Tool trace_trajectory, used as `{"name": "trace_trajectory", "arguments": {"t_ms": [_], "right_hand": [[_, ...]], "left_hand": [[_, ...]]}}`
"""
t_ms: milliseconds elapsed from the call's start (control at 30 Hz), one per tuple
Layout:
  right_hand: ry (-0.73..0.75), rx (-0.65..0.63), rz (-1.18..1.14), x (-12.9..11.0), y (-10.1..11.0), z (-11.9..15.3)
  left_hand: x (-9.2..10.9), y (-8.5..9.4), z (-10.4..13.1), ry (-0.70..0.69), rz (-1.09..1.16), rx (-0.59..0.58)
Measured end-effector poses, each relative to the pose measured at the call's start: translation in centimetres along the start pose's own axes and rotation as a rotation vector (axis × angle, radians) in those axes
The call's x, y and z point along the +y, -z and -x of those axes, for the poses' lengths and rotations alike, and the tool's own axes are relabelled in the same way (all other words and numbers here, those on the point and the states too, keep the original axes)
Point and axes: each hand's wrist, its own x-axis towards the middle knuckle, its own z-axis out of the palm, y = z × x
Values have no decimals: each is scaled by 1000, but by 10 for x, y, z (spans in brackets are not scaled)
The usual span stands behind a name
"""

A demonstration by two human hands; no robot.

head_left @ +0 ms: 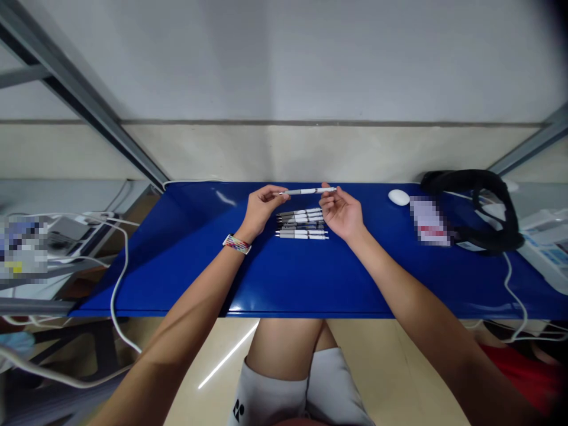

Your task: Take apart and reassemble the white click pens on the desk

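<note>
A white and grey pen (306, 191) is held level above the back of the blue table (177, 254). Its tip end is pinched between the thumb and fingers of my left hand (262, 210). At its other end, my right hand (342, 212) grips it between thumb and fingertips, palm turned partly up. Just below the held pen, several similar pens (302, 234) lie side by side on the table, tips pointing left. My right hand partly covers the right ends of the upper ones.
On the right of the table are a white mouse (399, 197), a blurred-out packet (429, 221) and a black headset-like strap (510, 207). White cables (125, 254) hang at the left edge. Metal posts (133, 151) rise at both sides.
</note>
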Motion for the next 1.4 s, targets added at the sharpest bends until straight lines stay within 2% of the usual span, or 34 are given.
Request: {"name": "trace_trajectory", "arguments": {"t_ms": [200,367,700,867,1133,1400], "right_hand": [[-13,45,-96,4,-1,0],[3,78,-84,8,0,-1],[55,14,-60,7,1,-1],[18,51,-89,5,-1,-1],[27,94,-123,7,-1,-1],[-110,84,-435,2,-9,4]], "left_hand": [[0,-1,1,1,9,-16],[-4,1,1,11,1,-36],[-5,1,0,4,20,-7],[-3,0,1,3,14,11],[-3,-1,2,0,19,-26],[-3,0,1,-20,41,-7]]}}
